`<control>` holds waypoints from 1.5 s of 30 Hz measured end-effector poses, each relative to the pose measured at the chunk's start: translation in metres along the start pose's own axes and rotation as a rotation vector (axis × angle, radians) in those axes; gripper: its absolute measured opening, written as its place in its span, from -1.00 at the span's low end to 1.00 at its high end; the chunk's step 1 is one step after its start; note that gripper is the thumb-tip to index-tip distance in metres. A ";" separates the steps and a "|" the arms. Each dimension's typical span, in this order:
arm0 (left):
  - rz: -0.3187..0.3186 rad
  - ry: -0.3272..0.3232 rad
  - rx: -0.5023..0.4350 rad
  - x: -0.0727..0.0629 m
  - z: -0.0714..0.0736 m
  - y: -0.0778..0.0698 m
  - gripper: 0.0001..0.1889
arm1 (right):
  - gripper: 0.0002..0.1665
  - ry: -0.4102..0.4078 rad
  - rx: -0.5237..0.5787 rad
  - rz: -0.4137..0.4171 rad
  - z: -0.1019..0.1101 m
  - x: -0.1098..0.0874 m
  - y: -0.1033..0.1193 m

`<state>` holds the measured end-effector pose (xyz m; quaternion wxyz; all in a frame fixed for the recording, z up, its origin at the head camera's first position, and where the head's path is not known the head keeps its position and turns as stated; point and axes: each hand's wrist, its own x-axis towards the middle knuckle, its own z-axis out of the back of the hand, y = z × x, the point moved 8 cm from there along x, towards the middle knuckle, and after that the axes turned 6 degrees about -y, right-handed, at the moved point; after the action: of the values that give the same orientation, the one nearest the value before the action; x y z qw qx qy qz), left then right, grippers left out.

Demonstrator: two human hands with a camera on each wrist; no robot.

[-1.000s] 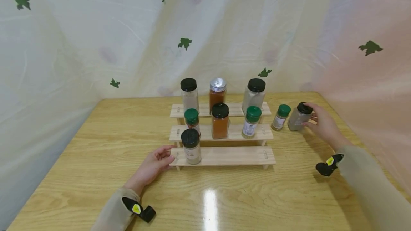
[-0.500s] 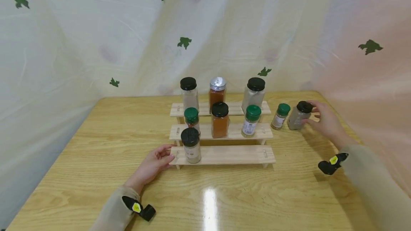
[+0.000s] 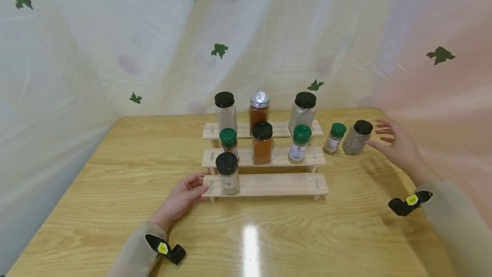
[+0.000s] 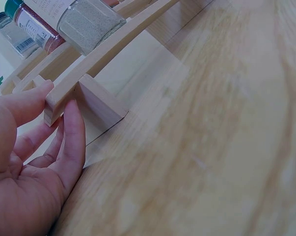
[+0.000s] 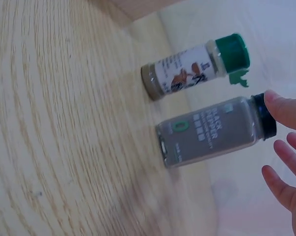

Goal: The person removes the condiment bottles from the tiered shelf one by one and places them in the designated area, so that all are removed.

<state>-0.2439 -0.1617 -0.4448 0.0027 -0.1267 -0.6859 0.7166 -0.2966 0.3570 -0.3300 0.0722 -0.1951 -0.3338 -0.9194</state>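
A three-tier wooden spice rack (image 3: 284, 185) stands on the table. My left hand (image 3: 182, 198) pinches the left end of its lowest shelf, thumb above and fingers below, as the left wrist view shows. On the right, a square black pepper jar (image 3: 355, 140) with a black lid stands upright on the table. My right hand (image 3: 401, 151) is just right of that jar, fingers spread and holding nothing; in the right wrist view the thumb (image 5: 283, 109) overlaps the lid. Left of the pepper jar is a small green-capped spice jar (image 3: 333, 141).
The lowest shelf bears one black-lidded shaker (image 3: 228, 176) at its left. The middle shelf carries two green-capped jars and an orange-filled jar (image 3: 263, 151). Along the top stand two black-lidded jars and a silver-lidded one (image 3: 259, 110). A leaf-patterned curtain (image 3: 173, 54) hangs behind.
My right hand has come off the pepper jar's lid and drawn back to the right, fingers opening. The jar stays beside the small green-capped one. My left hand has kept its place.
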 end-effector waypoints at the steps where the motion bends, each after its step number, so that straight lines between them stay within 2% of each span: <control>1: -0.001 0.000 0.001 0.000 0.000 0.000 -0.44 | -0.22 -0.007 0.012 -0.008 0.002 -0.001 0.001; 5: -0.013 0.009 -0.007 -0.001 -0.001 -0.002 -0.44 | -0.23 -0.055 0.058 -0.005 0.007 -0.008 0.010; 12: -0.005 0.011 -0.006 -0.002 -0.001 -0.001 -0.44 | -0.30 -0.106 0.179 0.059 0.011 -0.019 0.039; 18: -0.008 0.016 -0.001 -0.001 -0.001 0.000 -0.43 | -0.29 -0.146 0.344 0.202 0.011 -0.028 0.076; 20: -0.009 0.013 0.003 -0.001 0.000 0.000 -0.43 | -0.31 -0.147 0.416 0.246 0.010 -0.031 0.088; 24: -0.013 0.010 0.008 -0.001 -0.001 -0.001 -0.43 | -0.34 -0.138 0.486 0.328 0.005 -0.039 0.109; 29: -0.017 0.011 0.008 -0.002 -0.002 -0.003 -0.44 | -0.28 -0.137 0.442 0.380 -0.002 -0.048 0.129; 34: -0.014 0.010 0.006 -0.002 -0.002 -0.004 -0.44 | -0.28 -0.132 0.452 0.432 -0.006 -0.053 0.147; 45: -0.013 -0.002 0.011 -0.001 0.000 -0.003 -0.44 | -0.41 -0.012 0.546 0.531 -0.030 -0.057 0.186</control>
<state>-0.2431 -0.1613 -0.4421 0.0073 -0.1216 -0.6828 0.7203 -0.2048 0.1954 -0.2656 0.3554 -0.2539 -0.5047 -0.7447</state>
